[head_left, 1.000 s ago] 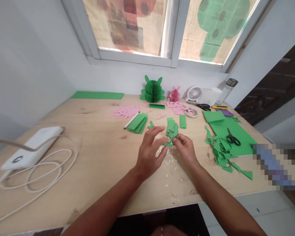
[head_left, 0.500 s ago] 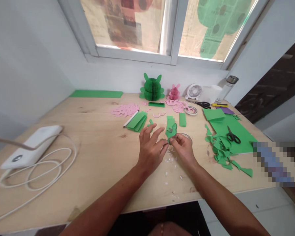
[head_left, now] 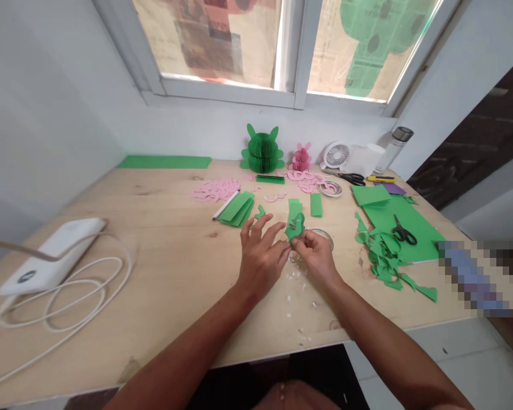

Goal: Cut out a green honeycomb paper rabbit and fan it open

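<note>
A small green paper cutout [head_left: 296, 228] is pinched at its lower end by my right hand [head_left: 318, 256]. My left hand [head_left: 263, 256] meets it there, thumb and index finger pressed together at the cutout's lower edge, the other fingers spread. Whatever lies between the left fingertips is too small to make out. Just behind the cutout lie green paper strips [head_left: 294, 206], and a roll of tape [head_left: 325, 238] sits partly hidden behind my right hand. Tiny white scraps [head_left: 289, 298] are scattered on the table below the hands.
Folded green papers [head_left: 238, 208] and pink cutouts [head_left: 216, 190] lie beyond my left hand. Black scissors [head_left: 404, 232] rest on a green sheet [head_left: 423, 236] at the right, beside green scraps [head_left: 382, 259]. Left is a white power bank [head_left: 53, 256] with a cable. Green [head_left: 263, 152] and pink [head_left: 301, 158] paper figures stand behind.
The green cutout has tilted and shifted slightly left and down in my fingers. The hands stay close together, and the whole view has moved a little.
</note>
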